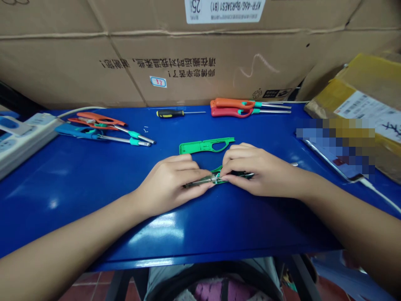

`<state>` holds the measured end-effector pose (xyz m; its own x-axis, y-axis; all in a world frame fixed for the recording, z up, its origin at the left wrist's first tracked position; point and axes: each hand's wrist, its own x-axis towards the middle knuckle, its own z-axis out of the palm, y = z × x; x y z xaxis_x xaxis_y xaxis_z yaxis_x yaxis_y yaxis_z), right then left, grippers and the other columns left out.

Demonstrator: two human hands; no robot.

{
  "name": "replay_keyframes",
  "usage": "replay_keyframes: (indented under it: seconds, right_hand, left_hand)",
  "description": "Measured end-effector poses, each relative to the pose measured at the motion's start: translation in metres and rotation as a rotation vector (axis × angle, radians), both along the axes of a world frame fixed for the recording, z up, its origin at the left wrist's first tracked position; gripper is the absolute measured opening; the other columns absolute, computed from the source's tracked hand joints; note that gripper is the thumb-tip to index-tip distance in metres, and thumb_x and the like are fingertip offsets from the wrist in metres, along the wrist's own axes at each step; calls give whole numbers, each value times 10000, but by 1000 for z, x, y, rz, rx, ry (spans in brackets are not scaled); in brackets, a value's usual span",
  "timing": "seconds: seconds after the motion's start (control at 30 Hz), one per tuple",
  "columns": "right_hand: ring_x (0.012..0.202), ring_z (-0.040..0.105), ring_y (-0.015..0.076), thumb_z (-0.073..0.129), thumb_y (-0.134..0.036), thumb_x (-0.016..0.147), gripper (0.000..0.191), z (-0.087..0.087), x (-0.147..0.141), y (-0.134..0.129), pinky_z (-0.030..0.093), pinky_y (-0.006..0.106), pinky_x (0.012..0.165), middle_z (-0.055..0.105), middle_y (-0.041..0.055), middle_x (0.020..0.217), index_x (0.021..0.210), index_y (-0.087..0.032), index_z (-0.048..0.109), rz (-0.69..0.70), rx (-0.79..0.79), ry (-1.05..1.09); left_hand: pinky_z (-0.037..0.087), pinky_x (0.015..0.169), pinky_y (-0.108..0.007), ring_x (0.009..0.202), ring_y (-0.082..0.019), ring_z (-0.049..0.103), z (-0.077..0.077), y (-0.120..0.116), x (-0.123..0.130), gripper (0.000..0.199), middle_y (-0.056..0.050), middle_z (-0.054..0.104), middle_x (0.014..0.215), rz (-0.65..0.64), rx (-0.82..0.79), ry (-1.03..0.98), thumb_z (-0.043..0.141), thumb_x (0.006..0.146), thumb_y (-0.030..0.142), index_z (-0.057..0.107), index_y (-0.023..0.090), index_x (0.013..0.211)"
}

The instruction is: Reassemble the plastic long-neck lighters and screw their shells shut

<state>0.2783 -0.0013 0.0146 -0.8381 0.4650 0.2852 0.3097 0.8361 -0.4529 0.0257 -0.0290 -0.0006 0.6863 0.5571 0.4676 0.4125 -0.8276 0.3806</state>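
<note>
An opened green gas lighter point(216, 177) lies low over the blue table, its inner parts and clear fuel tank exposed. My left hand point(175, 179) grips the tank end, thumb and fingers closed around it. At the trigger end, my right hand point(247, 169) pinches the lighter near its middle. Most of the metal barrel is hidden under the right hand; only its tip shows beyond the wrist. Just behind my hands rests the loose green half shell point(205, 145), hollow side up, with its trigger loop pointing right.
A yellow-black screwdriver point(171, 113) lies at the back. Orange and red lighters point(232, 112) are behind on the right; several more lighters point(100, 131) sit left near a power strip point(28, 138). A phone point(332, 154) leans by a taped box point(372, 96). A large carton point(175, 50) borders the table.
</note>
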Motion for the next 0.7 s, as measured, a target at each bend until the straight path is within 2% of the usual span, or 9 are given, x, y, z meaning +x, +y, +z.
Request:
replay_keyframes:
  seconds: [0.7]
  right_hand:
    - [918,609,164,566,-196,968,123,1,-1,-2,401,352,919,686,25,905,919,-200,679,-3,-16,0]
  left_hand:
    - [534,682,-305,694,-158,650,-2,0,2,179,-61,757,823,-16,-28,-50,666,938,259,754,156,1054]
